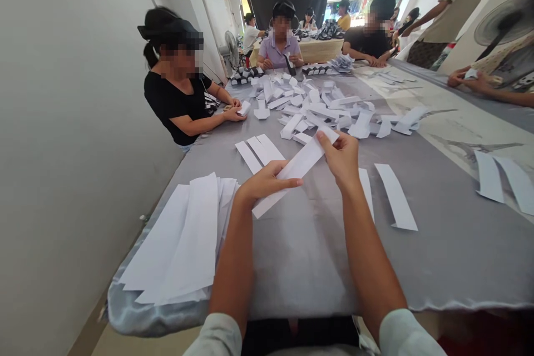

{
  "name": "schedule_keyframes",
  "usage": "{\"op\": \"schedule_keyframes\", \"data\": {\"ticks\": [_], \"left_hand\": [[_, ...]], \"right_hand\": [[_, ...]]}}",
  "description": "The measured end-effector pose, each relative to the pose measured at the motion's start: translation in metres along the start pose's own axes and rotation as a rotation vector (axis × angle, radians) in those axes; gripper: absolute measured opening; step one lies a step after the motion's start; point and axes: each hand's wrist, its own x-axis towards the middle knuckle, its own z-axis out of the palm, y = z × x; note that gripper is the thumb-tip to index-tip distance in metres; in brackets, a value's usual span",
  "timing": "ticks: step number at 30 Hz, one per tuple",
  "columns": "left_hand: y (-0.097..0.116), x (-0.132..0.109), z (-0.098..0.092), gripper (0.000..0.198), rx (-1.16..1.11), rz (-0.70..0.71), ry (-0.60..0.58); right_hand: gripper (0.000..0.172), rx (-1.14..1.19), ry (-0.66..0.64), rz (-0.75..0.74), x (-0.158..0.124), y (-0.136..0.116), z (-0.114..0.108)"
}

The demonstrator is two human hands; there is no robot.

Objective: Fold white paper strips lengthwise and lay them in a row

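A white paper strip [306, 160] slants across in front of me, held above the table between both hands. My left hand [269, 181] grips its lower part, thumb lying over the paper and the other fingers behind. At the upper right end, my right hand [340, 153] pinches the strip between thumb and curled fingers. Flat white strips [267, 149] lie just beyond my left hand. Another strip [396, 197] rests to the right of my right forearm. A stack of larger white paper pieces [179, 239] sits left of my left forearm.
A heap of folded white paper pieces [312, 100] covers the middle of the grey cloth-covered table [300, 267]. Two curved strips [490, 178] lie at the far right. One person [179, 89] works at the left side; others sit at the far end and right.
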Motion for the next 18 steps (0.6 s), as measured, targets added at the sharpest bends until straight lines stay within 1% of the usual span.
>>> {"op": "schedule_keyframes", "data": {"ticks": [3,5,7,10,14,16,18], "left_hand": [[0.004,0.000,0.002,0.037,0.020,0.010,-0.017],[0.004,0.001,0.002,0.037,0.039,0.006,-0.033],[0.003,0.002,0.003,0.038,0.060,-0.002,-0.038],[0.002,0.004,0.003,0.041,0.102,-0.007,-0.010],[0.003,0.003,0.002,0.040,0.134,0.008,0.010],[0.005,0.001,0.001,0.039,0.136,0.020,0.009],[0.006,-0.001,0.001,0.039,0.133,0.029,-0.006]], "right_hand": [[0.053,0.023,0.021,0.022,0.002,-0.005,-0.007],[0.053,0.019,0.032,0.016,0.002,-0.010,-0.006],[0.049,-0.028,0.021,-0.027,0.000,-0.012,-0.004],[0.040,-0.124,0.007,-0.082,0.000,-0.010,-0.001],[0.024,-0.164,0.004,-0.026,0.002,-0.004,-0.003],[0.021,-0.153,0.012,-0.004,0.003,-0.003,-0.004],[0.022,-0.129,0.033,-0.006,0.003,-0.003,-0.005]]}}
